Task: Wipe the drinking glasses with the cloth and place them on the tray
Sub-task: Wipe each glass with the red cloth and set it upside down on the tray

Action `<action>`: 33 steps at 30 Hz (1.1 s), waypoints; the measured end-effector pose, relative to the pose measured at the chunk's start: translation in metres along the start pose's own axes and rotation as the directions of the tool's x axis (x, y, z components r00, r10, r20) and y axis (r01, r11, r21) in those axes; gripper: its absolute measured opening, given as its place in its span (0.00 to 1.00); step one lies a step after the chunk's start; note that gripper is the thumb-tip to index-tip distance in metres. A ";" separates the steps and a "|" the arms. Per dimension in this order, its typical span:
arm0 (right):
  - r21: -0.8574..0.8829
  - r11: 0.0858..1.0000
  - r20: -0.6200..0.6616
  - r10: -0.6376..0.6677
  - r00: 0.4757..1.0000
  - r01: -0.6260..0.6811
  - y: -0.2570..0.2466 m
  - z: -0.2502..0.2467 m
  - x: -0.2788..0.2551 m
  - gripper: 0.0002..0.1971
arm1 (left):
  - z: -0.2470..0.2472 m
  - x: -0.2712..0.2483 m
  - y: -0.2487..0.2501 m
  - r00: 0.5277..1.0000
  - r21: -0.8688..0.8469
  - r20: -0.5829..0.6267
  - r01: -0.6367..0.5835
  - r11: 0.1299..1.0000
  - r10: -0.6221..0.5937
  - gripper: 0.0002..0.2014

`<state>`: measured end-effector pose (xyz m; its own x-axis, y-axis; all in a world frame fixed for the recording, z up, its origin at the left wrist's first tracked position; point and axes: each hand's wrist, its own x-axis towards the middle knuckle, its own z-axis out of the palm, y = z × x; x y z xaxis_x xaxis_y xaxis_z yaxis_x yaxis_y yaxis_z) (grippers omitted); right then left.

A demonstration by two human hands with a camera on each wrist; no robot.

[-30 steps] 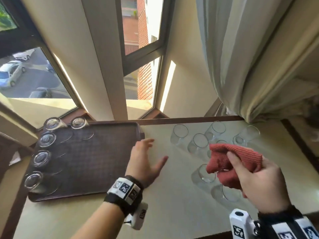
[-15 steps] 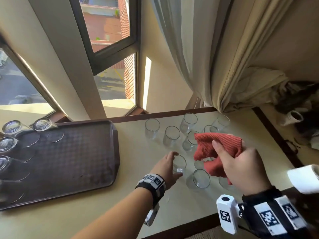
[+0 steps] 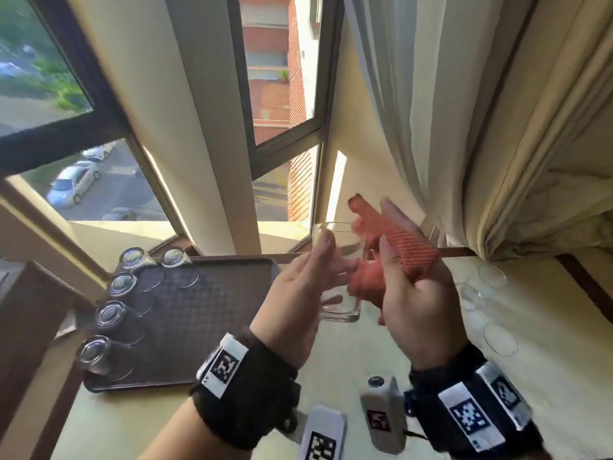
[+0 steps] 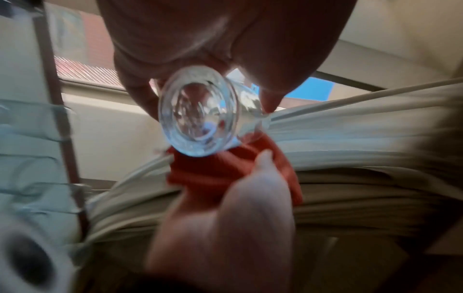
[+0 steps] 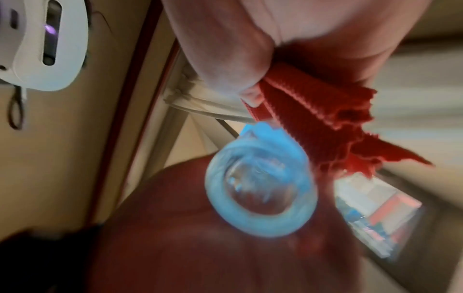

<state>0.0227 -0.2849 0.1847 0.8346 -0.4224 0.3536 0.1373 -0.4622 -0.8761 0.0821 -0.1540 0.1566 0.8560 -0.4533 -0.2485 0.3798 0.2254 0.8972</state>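
My left hand [image 3: 331, 260] holds a clear drinking glass [image 3: 341, 310] upright in the air above the table, thumb near the rim and fingers round the side. My right hand [image 3: 386, 227] grips the red cloth [image 3: 408, 254] and holds it against the glass's right side. The left wrist view shows the glass's thick base [image 4: 200, 123] with the cloth [image 4: 225, 172] just below it. In the right wrist view the cloth [image 5: 313, 119] is bunched in my fingers [image 5: 238, 59] beside the glass base [image 5: 260, 190]. The dark brown tray [image 3: 212, 310] lies at the left.
Several upturned glasses [image 3: 109, 313] line the tray's left and far edges. More glasses [image 3: 491, 277] stand on the cream table at the right. A curtain [image 3: 431, 111] hangs behind, close to my right hand. Windows fill the back wall.
My left hand went from over the tray to the glasses on the table, took one and lifted it. My right hand brought the cloth up against it.
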 end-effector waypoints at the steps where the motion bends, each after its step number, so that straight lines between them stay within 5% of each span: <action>1: 0.046 0.996 0.042 -0.082 0.996 0.080 -0.015 0.015 0.001 0.24 | 0.001 -0.005 0.013 1.000 -0.005 -0.001 -0.019 1.000 0.019 0.35; 5: 0.154 0.921 0.212 -0.384 0.899 0.358 -0.044 0.062 -0.012 0.31 | -0.019 -0.019 0.056 0.993 0.020 -0.024 -0.115 0.993 0.115 0.33; 8: 0.185 0.887 0.269 -0.460 0.846 0.424 -0.037 0.082 -0.024 0.32 | -0.040 -0.029 0.086 0.978 0.037 -0.094 -0.183 0.982 0.186 0.36; 12: 0.400 0.910 0.187 -0.196 0.963 0.107 -0.064 0.090 -0.016 0.34 | -0.041 -0.049 0.097 0.950 0.172 -0.039 -0.298 0.939 0.309 0.32; 15: 0.467 0.871 0.095 -0.221 0.971 0.152 -0.086 0.090 -0.003 0.25 | -0.036 -0.057 0.098 0.925 0.225 -0.040 -0.360 0.906 0.378 0.32; 18: 0.317 0.861 0.209 -0.473 0.856 0.398 -0.090 0.099 -0.011 0.26 | -0.054 -0.050 0.115 0.894 0.248 -0.120 -0.394 0.885 0.432 0.21; 20: 0.341 0.846 0.287 -0.509 0.812 0.410 -0.080 0.106 -0.020 0.28 | -0.063 -0.049 0.131 0.885 0.207 -0.148 -0.409 0.889 0.442 0.23; 25: 0.600 0.795 0.178 -0.239 0.955 0.087 -0.098 0.103 -0.005 0.30 | -0.046 -0.074 0.138 0.901 0.213 -0.010 -0.422 0.881 0.434 0.29; 27: 0.597 0.790 0.125 -0.261 0.957 0.137 -0.104 0.098 0.000 0.21 | -0.039 -0.077 0.134 0.879 0.247 -0.033 -0.454 0.856 0.476 0.30; 30: 0.507 0.784 0.137 -0.484 0.864 0.359 -0.113 0.098 -0.003 0.20 | -0.044 -0.068 0.148 0.867 0.255 -0.118 -0.444 0.859 0.483 0.38; 33: 0.496 0.752 0.270 -0.608 0.747 0.433 -0.098 0.107 -0.013 0.30 | -0.055 -0.063 0.168 0.887 0.195 -0.193 -0.385 0.902 0.420 0.62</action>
<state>0.0554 -0.1510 0.2316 0.6837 0.1758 0.7083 0.7296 -0.1440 -0.6685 0.1114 -0.0408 0.3026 0.9862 -0.1414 0.0859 -0.0550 0.2095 0.9763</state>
